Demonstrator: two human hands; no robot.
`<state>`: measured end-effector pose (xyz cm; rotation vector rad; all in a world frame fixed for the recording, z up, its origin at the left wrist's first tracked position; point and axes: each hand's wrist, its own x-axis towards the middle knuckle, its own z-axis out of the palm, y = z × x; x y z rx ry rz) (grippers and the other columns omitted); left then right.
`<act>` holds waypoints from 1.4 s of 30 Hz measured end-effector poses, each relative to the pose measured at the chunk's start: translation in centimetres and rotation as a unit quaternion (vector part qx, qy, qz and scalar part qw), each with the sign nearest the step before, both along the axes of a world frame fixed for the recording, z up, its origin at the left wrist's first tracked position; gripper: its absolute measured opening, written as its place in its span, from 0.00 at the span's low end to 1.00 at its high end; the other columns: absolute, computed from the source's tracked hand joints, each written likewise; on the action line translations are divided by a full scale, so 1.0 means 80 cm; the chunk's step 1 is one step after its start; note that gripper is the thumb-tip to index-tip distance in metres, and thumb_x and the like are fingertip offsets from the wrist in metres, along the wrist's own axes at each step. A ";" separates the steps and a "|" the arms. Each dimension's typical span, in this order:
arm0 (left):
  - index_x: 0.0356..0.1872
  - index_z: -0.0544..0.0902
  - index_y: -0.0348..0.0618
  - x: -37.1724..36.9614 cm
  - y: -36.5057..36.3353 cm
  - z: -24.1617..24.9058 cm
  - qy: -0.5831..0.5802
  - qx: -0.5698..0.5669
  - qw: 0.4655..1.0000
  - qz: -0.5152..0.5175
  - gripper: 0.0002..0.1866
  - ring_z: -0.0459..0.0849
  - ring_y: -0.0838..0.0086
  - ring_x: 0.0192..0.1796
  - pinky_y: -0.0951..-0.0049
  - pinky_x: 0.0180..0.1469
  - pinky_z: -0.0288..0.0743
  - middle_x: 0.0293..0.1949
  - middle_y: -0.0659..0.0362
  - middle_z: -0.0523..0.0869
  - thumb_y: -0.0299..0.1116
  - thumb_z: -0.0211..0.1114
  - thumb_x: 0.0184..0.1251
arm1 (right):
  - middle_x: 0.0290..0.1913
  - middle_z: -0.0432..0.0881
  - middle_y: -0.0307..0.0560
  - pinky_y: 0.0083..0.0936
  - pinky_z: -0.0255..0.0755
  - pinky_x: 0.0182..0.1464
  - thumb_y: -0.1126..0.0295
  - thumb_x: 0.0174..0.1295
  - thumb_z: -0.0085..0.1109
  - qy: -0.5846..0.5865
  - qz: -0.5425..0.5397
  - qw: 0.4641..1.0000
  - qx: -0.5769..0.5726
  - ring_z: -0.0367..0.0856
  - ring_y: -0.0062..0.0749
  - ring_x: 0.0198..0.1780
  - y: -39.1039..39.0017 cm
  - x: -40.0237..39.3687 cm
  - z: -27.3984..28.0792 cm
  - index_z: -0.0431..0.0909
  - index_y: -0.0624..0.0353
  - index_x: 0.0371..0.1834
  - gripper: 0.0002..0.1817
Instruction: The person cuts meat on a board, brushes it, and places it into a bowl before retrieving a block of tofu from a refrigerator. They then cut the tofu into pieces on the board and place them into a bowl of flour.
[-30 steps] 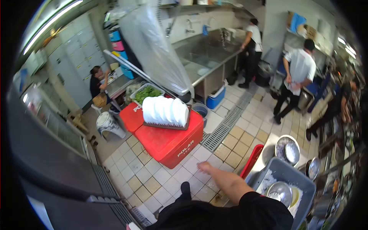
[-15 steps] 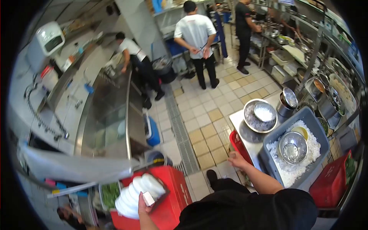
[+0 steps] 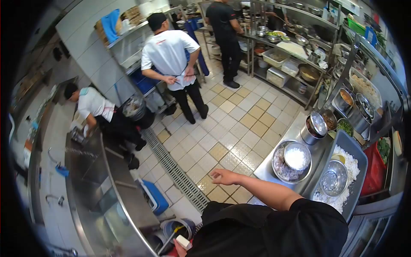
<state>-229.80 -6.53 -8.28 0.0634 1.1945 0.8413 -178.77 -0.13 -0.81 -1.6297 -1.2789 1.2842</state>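
My left hand (image 3: 179,249) is low in the view, closed around a small white block (image 3: 184,242); I cannot make out what the block is. Just beyond it stands a grey bucket (image 3: 188,227) with a yellow-marked handle sticking out. My right hand (image 3: 224,176) is held out over the tiled floor, its fingers loosely apart and nothing in them. On the steel table to its right, a wide metal bowl (image 3: 281,172) holds pale food with a smaller metal bowl (image 3: 297,156) on top.
A grey tub (image 3: 355,158) of white flakes holds another metal bowl (image 3: 334,178). Left are a steel sink (image 3: 115,201) and a blue cooler (image 3: 157,198). A floor drain (image 3: 171,165) runs forward. Ahead are a person bending (image 3: 96,105) and two standing people (image 3: 169,64).
My view has swung right and forward, so the red crate with white items has mostly left it. My right hand has stretched forward with fingers loosened. The white block stays in my left hand.
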 end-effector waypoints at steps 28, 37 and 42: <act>0.41 0.84 0.54 1.059 0.771 0.086 -0.141 0.126 0.832 -0.521 0.30 0.86 0.70 0.32 0.68 0.30 0.80 0.31 0.66 0.87 0.71 0.53 0.65 | 0.39 0.83 0.45 0.28 0.78 0.39 0.67 0.57 0.70 0.061 -0.740 0.669 -0.031 0.82 0.28 0.38 0.040 0.579 -0.099 0.76 0.62 0.50 0.20; 0.41 0.82 0.54 1.333 0.753 0.081 -0.161 0.049 0.795 -0.584 0.29 0.86 0.67 0.32 0.66 0.30 0.77 0.32 0.61 0.86 0.69 0.53 0.67 | 0.53 0.81 0.50 0.30 0.76 0.54 0.61 0.57 0.69 -0.131 -0.612 0.776 0.075 0.82 0.39 0.51 0.200 0.903 0.053 0.75 0.58 0.56 0.25; 0.45 0.82 0.51 1.520 0.770 0.066 -0.223 0.001 0.714 -0.664 0.29 0.86 0.66 0.37 0.63 0.38 0.78 0.35 0.61 0.87 0.67 0.51 0.69 | 0.53 0.81 0.49 0.30 0.77 0.50 0.60 0.59 0.68 -0.076 -0.622 0.778 0.031 0.82 0.36 0.48 0.193 0.984 0.007 0.73 0.56 0.60 0.27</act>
